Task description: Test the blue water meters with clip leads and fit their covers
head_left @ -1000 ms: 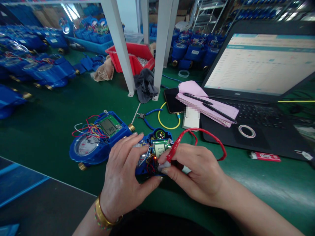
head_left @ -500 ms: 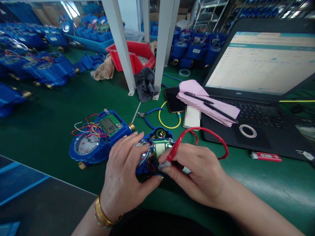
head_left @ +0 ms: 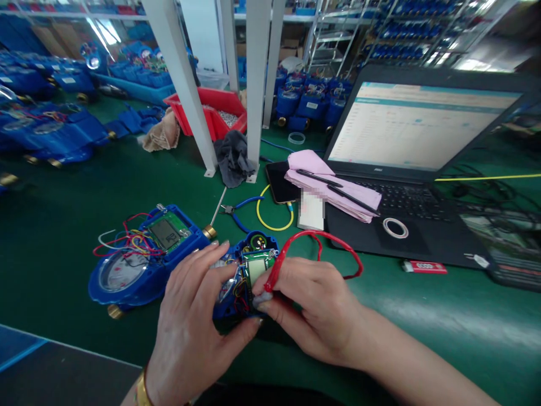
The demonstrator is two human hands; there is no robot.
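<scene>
One green bench [head_left: 122, 186], its edge [head_left: 76, 348] slanting across the lower left, shows surface beyond the wired meter [head_left: 158, 273] and between right forearm [head_left: 414, 349] and laptop [head_left: 422, 132] — the open meter [head_left: 247, 270] lies just right of the wired one. The left hand [head_left: 194, 316] clasps it, thumb and fingers spread around its sides; the right hand [head_left: 313, 307] pinches a red cable [head_left: 274, 275] by its grey tip [head_left: 261, 299], thumb and finger closed, over the open meter's display [head_left: 256, 269]. Characters on the wired meter and red stick [head_left: 426, 267] — too blurred to read surely
</scene>
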